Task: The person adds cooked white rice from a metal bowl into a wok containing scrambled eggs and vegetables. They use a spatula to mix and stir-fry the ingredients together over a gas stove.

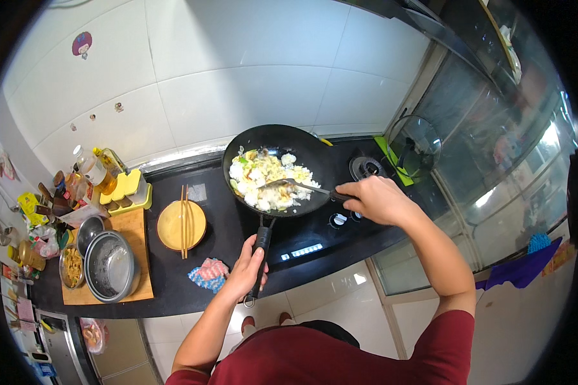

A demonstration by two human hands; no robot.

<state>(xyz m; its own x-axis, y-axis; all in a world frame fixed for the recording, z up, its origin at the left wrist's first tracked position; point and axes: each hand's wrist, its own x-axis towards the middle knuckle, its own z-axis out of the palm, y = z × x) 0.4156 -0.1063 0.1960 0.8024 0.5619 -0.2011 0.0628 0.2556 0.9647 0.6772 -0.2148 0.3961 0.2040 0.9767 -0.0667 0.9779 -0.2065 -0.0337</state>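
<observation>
Round black metal wok (328,163); white-and-yellow chopped food mix (263,176), flecked green. Shallow round yellow bowl (171,226), brown rim. Crumpled pink-and-blue fabric cloth (209,274), maybe checked, too small to tell. Rectangular tan wooden board (132,228). Plain dark-red short-sleeved shirt (315,356).

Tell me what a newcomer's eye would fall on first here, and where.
Most likely the black wok in the middle, holding what looks like rice and egg; the left hand grips its handle while the right hand holds a spatula in the food. Next, perhaps, the yellow bowl left of it, with chopsticks laid across.
</observation>
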